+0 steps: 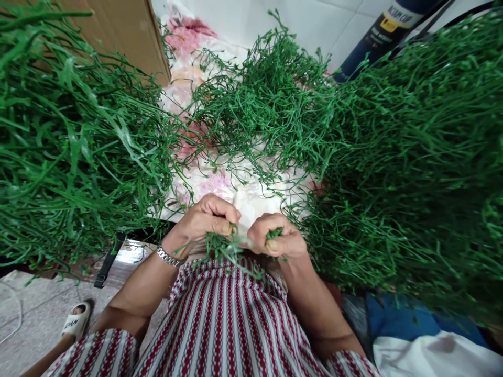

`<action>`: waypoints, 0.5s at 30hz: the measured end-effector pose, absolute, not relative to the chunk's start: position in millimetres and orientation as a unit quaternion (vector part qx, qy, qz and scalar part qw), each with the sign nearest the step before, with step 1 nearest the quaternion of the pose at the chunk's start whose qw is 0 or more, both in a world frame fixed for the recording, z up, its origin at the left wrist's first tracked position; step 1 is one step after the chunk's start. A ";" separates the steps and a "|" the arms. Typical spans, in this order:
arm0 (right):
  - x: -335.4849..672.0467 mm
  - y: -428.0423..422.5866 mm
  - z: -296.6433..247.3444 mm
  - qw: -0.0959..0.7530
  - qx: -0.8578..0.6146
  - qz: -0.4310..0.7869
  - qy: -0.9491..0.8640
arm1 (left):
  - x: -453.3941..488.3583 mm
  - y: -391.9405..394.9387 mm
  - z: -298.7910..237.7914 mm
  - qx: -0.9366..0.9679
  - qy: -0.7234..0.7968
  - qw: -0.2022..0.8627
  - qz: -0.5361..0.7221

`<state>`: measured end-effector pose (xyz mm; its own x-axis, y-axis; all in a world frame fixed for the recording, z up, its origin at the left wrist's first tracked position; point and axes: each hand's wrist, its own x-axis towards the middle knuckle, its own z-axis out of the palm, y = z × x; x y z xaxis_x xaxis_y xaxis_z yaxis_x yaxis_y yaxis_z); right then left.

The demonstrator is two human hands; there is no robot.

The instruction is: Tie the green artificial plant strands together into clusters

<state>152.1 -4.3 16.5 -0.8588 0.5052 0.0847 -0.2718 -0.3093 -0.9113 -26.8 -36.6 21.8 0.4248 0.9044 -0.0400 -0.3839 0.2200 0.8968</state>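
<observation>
My left hand [204,217], with a metal watch [168,256] on its wrist, is closed in a pinch on a branched green plastic stem [216,245], which looks like part of an artificial plant. Close beside it, my right hand [281,235] is curled shut around small green stem pieces [274,233] that stick out by the thumb. Between the hands the stems are smeared by motion, so where they join is unclear. Both hands are in front of my striped shirt, at the near edge of the table.
Thin green stems form a pile [412,157] on the right and a heap [267,99] at the back. Broader green stems [78,141] are massed on the left. A flowered cloth [216,183], a cardboard box [118,31] and a dark blue cylinder [377,42] are behind. A sandalled foot [77,319] shows lower left.
</observation>
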 end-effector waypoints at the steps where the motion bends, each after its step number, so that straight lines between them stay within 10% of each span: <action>1: 153.1 -3.7 17.0 0.269 -0.127 0.789 -0.537 | -26.9 -35.9 20.7 0.424 0.309 0.713 0.465; 15: 138.9 -7.3 10.4 0.377 -0.357 0.544 -0.659 | -8.1 -34.0 19.8 0.522 0.486 0.415 0.565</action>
<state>138.9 -7.3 10.4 -0.4611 0.8807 0.1085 0.0609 0.1534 -0.9863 -8.1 -34.0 19.8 -0.1111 0.9763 0.1857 0.0382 -0.1825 0.9825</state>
